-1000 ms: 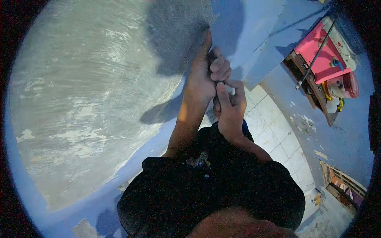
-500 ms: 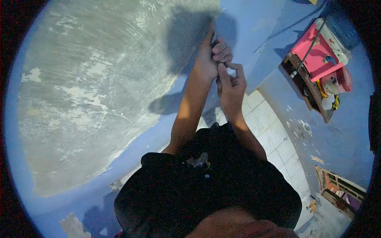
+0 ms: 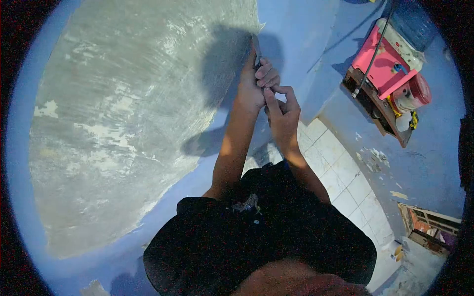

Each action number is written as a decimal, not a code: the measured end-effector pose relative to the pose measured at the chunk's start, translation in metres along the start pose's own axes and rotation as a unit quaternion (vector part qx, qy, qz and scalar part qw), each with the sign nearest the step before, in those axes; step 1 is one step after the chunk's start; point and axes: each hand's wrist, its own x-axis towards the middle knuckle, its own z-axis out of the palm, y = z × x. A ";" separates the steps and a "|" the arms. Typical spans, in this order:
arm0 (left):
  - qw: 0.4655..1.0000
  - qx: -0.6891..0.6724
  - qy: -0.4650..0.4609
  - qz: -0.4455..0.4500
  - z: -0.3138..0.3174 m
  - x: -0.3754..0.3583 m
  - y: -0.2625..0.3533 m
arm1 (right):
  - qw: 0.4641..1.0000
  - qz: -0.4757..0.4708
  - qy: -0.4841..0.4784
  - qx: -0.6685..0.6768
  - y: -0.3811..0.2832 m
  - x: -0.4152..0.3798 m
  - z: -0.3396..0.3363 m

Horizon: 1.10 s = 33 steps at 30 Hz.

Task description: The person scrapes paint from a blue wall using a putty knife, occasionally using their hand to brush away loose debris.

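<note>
A thin flat tool with a pale blade [image 3: 256, 45] points up against the wall, its tip near the edge between the bare grey patch [image 3: 123, 113] and the blue paint [image 3: 296, 34]. My left hand [image 3: 256, 83] is wrapped round its lower part, fingers curled and thumb stretched along it. Just below and touching, my right hand [image 3: 283, 111] is closed with thumb and fingers bent together; what lies between them is hidden. A dark shadow of my head and hands falls on the wall around the tool.
On the right wall, a brown wooden shelf [image 3: 368, 101] bears a pink container [image 3: 382, 61] and a clear jar with a red lid [image 3: 412, 93]. A dark cable [image 3: 377, 49] hangs across them. White floor tiles [image 3: 340, 172] lie below, with a framed opening [image 3: 429, 227] at lower right.
Both hands appear slightly lower and further left, still together. The pale blade now shows above the left hand. The whole view has shifted a little, with the shelf further left and up.
</note>
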 end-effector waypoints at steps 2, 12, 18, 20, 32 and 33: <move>1.000 -0.006 -0.014 -0.013 0.004 0.002 0.004 | 1.000 -0.005 0.000 -0.001 0.000 0.003 0.003; 0.999 0.029 -0.034 -0.019 0.010 0.015 0.006 | 0.999 -0.036 0.006 0.013 0.003 0.014 0.001; 0.998 0.052 0.027 0.015 0.029 0.019 -0.004 | 0.999 -0.011 0.025 -0.021 -0.014 0.023 -0.006; 0.998 0.054 0.014 0.035 0.014 0.005 -0.005 | 0.998 -0.009 0.005 -0.064 -0.004 0.009 -0.008; 0.999 -0.030 -0.041 -0.004 -0.001 0.005 -0.002 | 0.999 -0.023 0.003 -0.027 0.003 0.013 -0.005; 0.999 -0.016 -0.041 -0.014 0.005 0.009 -0.001 | 0.998 -0.024 0.006 -0.050 -0.004 0.020 -0.005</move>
